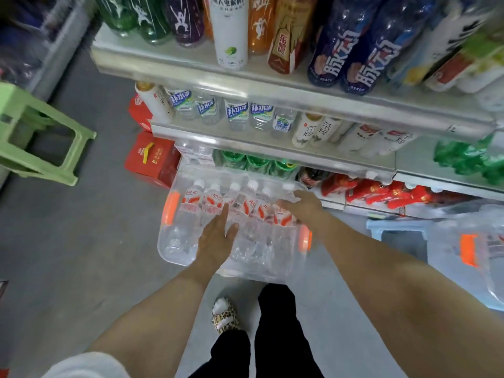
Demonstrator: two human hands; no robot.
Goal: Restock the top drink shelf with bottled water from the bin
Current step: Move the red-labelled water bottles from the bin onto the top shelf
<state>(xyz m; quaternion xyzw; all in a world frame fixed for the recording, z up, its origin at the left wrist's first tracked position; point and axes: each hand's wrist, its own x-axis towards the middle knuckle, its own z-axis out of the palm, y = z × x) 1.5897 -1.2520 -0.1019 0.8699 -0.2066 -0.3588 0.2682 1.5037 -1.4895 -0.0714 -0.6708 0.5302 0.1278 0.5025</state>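
1. The clear bin (165, 242) stands on the grey floor (95, 241), in front of the drink shelves (245, 87), with an orange handle (170, 207) at each short end.
2. The water bottles (191, 204) lie inside the bin, side by side in one row across its width. Each long axis runs from the person's side of the bin toward the shelf side. The white caps all point at the shelves and the bases at the person (six caps can be counted). The red-and-white labels face up.
3. The left hand (216, 238) rests on the bottles in the middle of the bin. Its grip is apart: the fingers are straight, the forefinger points toward the caps, and the thumb is spread to the side.
4. The right hand (306, 207) lies at the bin's right end, over the rightmost bottle (283, 218), with its fingers reaching leftward across the bottle's shoulder. The fingertips are blurred, so I cannot tell whether that grip is clamped on the bottle or only laid on it.
5. Left of the bin and well apart from it stands a green stool (41, 148).
6. Red cartons (151, 159) sit just beyond the bin's far left corner.
7. To the right of the bin is a second clear bin (450, 241), also with an orange handle.
8. On the person's side of the bin, a leopard-print slipper (225, 316) is on the floor.
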